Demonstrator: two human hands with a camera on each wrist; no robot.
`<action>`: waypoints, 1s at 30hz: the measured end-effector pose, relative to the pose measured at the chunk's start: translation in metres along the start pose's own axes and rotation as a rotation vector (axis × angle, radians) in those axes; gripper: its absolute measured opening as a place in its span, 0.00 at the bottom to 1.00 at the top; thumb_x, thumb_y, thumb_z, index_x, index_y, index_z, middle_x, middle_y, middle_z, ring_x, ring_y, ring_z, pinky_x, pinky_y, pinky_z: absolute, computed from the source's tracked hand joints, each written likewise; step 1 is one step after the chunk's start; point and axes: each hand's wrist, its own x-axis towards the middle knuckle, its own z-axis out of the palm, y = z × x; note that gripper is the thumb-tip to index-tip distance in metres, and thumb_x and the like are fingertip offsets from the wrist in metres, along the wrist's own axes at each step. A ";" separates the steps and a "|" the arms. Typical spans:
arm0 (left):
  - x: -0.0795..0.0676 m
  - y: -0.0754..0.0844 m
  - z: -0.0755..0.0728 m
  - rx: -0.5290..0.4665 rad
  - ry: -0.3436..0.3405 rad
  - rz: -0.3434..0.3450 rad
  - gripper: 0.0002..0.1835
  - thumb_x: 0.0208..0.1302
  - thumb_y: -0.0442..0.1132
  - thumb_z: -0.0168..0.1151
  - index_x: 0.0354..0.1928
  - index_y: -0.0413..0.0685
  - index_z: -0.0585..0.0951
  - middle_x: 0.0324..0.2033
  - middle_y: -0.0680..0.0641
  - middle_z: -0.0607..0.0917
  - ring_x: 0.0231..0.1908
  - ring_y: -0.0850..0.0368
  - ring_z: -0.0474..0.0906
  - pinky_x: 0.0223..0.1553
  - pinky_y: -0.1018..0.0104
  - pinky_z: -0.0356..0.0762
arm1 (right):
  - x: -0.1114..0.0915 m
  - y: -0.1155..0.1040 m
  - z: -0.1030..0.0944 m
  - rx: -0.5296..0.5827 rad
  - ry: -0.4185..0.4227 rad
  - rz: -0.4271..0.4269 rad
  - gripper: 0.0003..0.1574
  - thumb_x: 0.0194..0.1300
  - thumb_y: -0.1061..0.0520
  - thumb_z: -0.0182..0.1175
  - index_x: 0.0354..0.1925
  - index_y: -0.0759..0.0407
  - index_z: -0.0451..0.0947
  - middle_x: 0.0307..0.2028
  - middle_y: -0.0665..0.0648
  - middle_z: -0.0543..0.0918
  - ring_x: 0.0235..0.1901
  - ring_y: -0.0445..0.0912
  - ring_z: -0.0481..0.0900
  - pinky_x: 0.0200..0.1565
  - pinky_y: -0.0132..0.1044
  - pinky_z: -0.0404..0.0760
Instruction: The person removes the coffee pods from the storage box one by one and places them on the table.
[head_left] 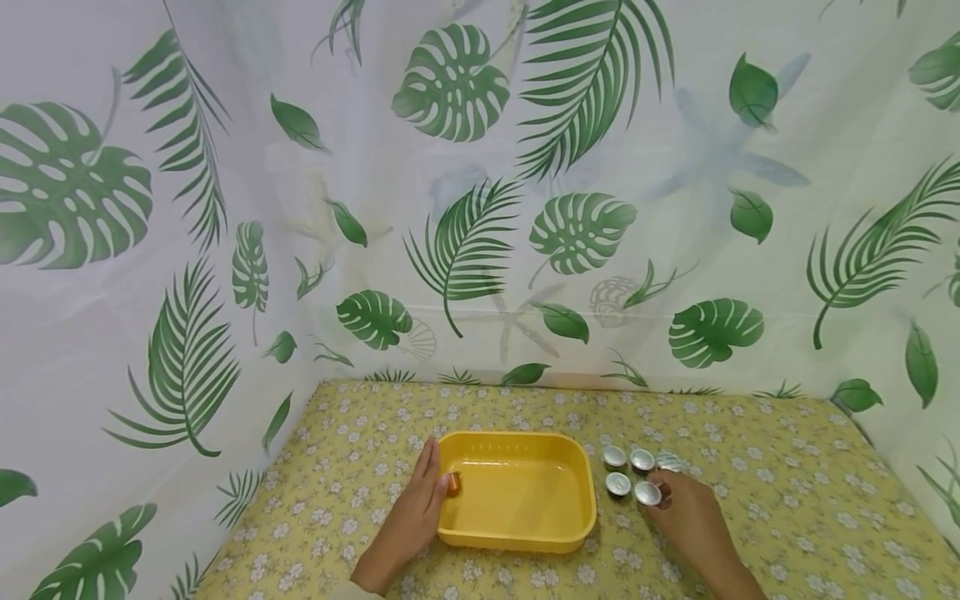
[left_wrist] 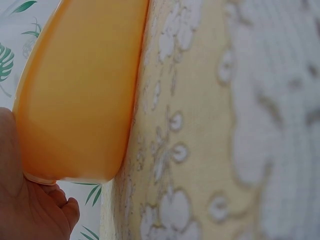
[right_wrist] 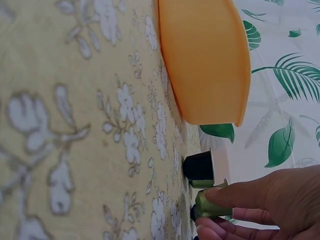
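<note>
A yellow plastic tray (head_left: pixel 517 492) stands on the flowered tablecloth. My left hand (head_left: pixel 411 508) holds its left wall, fingers along the outside and thumb at the rim; in the left wrist view the hand (left_wrist: pixel 42 200) is at the tray's end. Inside, beside that thumb, is a small copper-orange coffee capsule (head_left: pixel 453 483); whether the thumb touches it is unclear. Right of the tray, my right hand (head_left: pixel 693 512) pinches a green coffee capsule (right_wrist: pixel 212 203) with a silver lid, between thumb and fingers. Other capsules stand close by, a dark one (right_wrist: pixel 199 166) among them.
Silver-lidded capsules (head_left: pixel 614 456) are grouped between the tray and my right hand. Behind that hand lies a shiny silvery thing (head_left: pixel 670 461), partly hidden. White leaf-printed sheets (head_left: pixel 480 250) rise at the back and sides of the table (head_left: pixel 360 442).
</note>
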 end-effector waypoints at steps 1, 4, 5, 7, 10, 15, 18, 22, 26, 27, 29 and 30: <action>0.000 0.000 0.000 -0.002 0.000 0.001 0.33 0.85 0.50 0.35 0.81 0.48 0.38 0.80 0.51 0.34 0.78 0.46 0.43 0.73 0.43 0.55 | 0.000 0.000 0.000 -0.010 -0.002 0.003 0.18 0.56 0.65 0.75 0.45 0.69 0.83 0.31 0.55 0.84 0.29 0.46 0.83 0.30 0.44 0.82; 0.000 -0.001 0.000 -0.008 0.000 0.003 0.33 0.85 0.49 0.35 0.81 0.47 0.38 0.80 0.51 0.34 0.78 0.46 0.43 0.73 0.43 0.55 | 0.001 0.001 0.000 -0.027 -0.007 0.010 0.17 0.57 0.64 0.74 0.44 0.68 0.83 0.29 0.53 0.83 0.28 0.45 0.80 0.29 0.44 0.80; 0.000 -0.001 0.000 -0.008 0.000 0.003 0.33 0.85 0.50 0.35 0.81 0.48 0.38 0.80 0.51 0.33 0.78 0.46 0.43 0.73 0.43 0.55 | 0.001 0.001 0.000 -0.030 -0.007 0.010 0.17 0.57 0.63 0.74 0.45 0.68 0.83 0.28 0.53 0.82 0.27 0.45 0.79 0.28 0.43 0.78; 0.000 -0.001 0.001 -0.006 0.001 0.002 0.33 0.85 0.50 0.34 0.81 0.48 0.38 0.80 0.51 0.33 0.78 0.46 0.43 0.73 0.43 0.55 | 0.001 0.002 0.001 -0.032 -0.007 0.008 0.16 0.58 0.63 0.73 0.44 0.68 0.83 0.27 0.52 0.81 0.26 0.44 0.77 0.27 0.41 0.76; 0.000 -0.002 0.001 -0.005 0.006 0.001 0.33 0.85 0.51 0.34 0.81 0.48 0.39 0.80 0.51 0.34 0.78 0.46 0.43 0.73 0.43 0.55 | 0.001 0.003 0.002 -0.046 -0.009 0.007 0.17 0.58 0.63 0.73 0.45 0.68 0.83 0.26 0.51 0.80 0.24 0.43 0.75 0.26 0.40 0.72; 0.000 -0.001 0.000 -0.009 0.008 -0.003 0.33 0.85 0.50 0.35 0.81 0.47 0.39 0.80 0.51 0.34 0.78 0.47 0.42 0.73 0.44 0.54 | 0.000 0.003 0.003 -0.091 -0.007 0.044 0.20 0.58 0.59 0.74 0.48 0.66 0.83 0.26 0.50 0.80 0.22 0.43 0.74 0.22 0.39 0.71; 0.000 0.001 0.000 -0.009 0.007 -0.003 0.33 0.85 0.49 0.35 0.81 0.47 0.39 0.80 0.51 0.34 0.78 0.47 0.42 0.73 0.44 0.54 | 0.000 0.003 0.003 -0.113 -0.002 0.059 0.21 0.58 0.58 0.74 0.49 0.64 0.82 0.26 0.49 0.80 0.22 0.42 0.74 0.20 0.39 0.70; 0.000 0.002 -0.001 -0.012 0.004 -0.003 0.33 0.85 0.49 0.35 0.81 0.46 0.39 0.80 0.50 0.34 0.78 0.47 0.41 0.74 0.43 0.54 | 0.000 0.004 0.004 -0.124 0.002 0.061 0.21 0.58 0.59 0.74 0.49 0.65 0.82 0.26 0.49 0.81 0.22 0.42 0.75 0.20 0.39 0.71; 0.000 0.002 -0.001 -0.012 0.006 -0.005 0.33 0.85 0.49 0.35 0.81 0.46 0.39 0.80 0.50 0.34 0.78 0.47 0.41 0.74 0.44 0.54 | 0.001 0.003 0.004 -0.117 -0.006 0.062 0.21 0.59 0.59 0.73 0.49 0.65 0.81 0.26 0.50 0.81 0.20 0.42 0.75 0.19 0.39 0.71; 0.000 0.002 -0.001 -0.011 0.007 -0.005 0.33 0.85 0.49 0.35 0.81 0.46 0.39 0.80 0.50 0.34 0.78 0.47 0.41 0.74 0.44 0.54 | 0.001 0.003 0.004 -0.117 -0.008 0.061 0.21 0.59 0.59 0.73 0.49 0.65 0.81 0.26 0.50 0.81 0.20 0.42 0.75 0.19 0.39 0.71; 0.000 0.002 -0.001 -0.010 0.008 -0.003 0.33 0.85 0.49 0.35 0.81 0.46 0.39 0.80 0.50 0.34 0.78 0.47 0.41 0.74 0.44 0.53 | 0.001 0.002 0.004 -0.116 -0.008 0.060 0.20 0.59 0.59 0.73 0.49 0.65 0.82 0.25 0.50 0.81 0.20 0.42 0.75 0.19 0.39 0.71; 0.000 0.002 -0.001 -0.010 0.009 -0.002 0.33 0.85 0.48 0.35 0.81 0.46 0.39 0.80 0.50 0.34 0.78 0.47 0.41 0.74 0.44 0.53 | 0.002 0.002 0.004 -0.118 -0.007 0.059 0.20 0.59 0.59 0.73 0.49 0.65 0.82 0.26 0.50 0.81 0.20 0.42 0.75 0.19 0.39 0.71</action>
